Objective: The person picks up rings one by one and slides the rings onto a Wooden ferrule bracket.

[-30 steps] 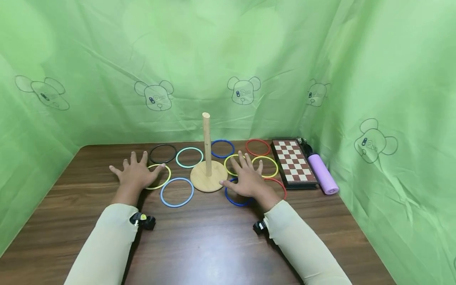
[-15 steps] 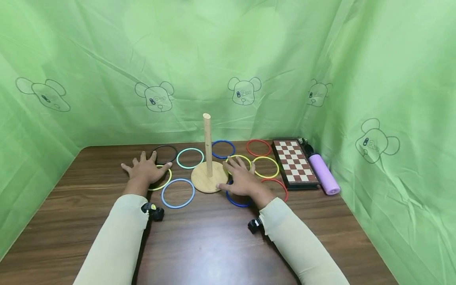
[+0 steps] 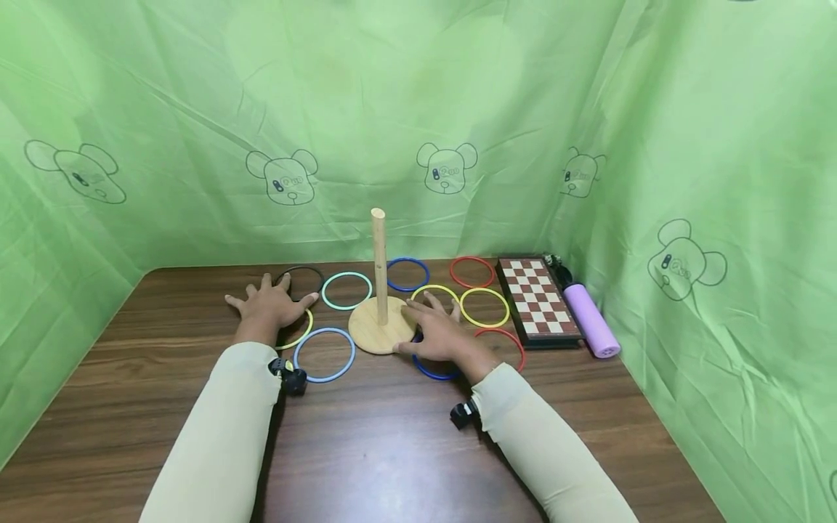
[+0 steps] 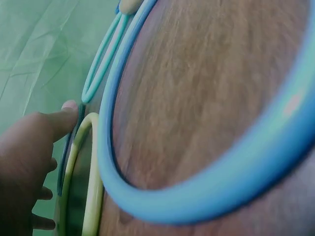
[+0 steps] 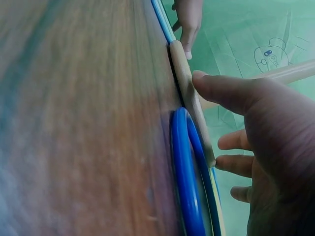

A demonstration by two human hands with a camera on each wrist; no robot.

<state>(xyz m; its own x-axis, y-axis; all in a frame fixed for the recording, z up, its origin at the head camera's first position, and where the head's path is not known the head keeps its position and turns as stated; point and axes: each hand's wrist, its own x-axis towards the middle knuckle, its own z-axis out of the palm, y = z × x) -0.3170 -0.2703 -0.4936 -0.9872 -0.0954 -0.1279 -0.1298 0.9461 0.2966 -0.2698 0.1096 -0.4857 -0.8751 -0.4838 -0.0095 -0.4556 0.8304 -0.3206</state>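
Observation:
In the head view my left hand (image 3: 267, 312), fingers spread, is over the left yellow ring (image 3: 306, 333). Its thumb and forefinger reach the near edge of the black ring (image 3: 302, 267). A light blue ring (image 4: 197, 210) fills much of the left wrist view. At the middle, a round wooden base (image 3: 365, 333) bears an upright peg (image 3: 380, 265). My right hand (image 3: 441, 335) overlaps a dark blue ring (image 5: 186, 172), thumb and fingertips right at the base's right edge. Its fingers are loosely bent, with part of that ring hidden beneath. Neither hand grips anything.
Behind lie a turquoise ring (image 3: 346, 309), another blue ring (image 3: 408, 258) and a red ring (image 3: 472, 258). Two yellow rings and a second red ring (image 3: 521, 354) lie at the right, near a chessboard case (image 3: 538, 298) and a purple cylinder (image 3: 591, 319). Green curtains (image 3: 366, 109) enclose the table.
My left hand has moved right and slightly forward, toward the black ring. The right hand has shifted left to the base's edge, its fingers drawn closer together. The rings and peg stay put.

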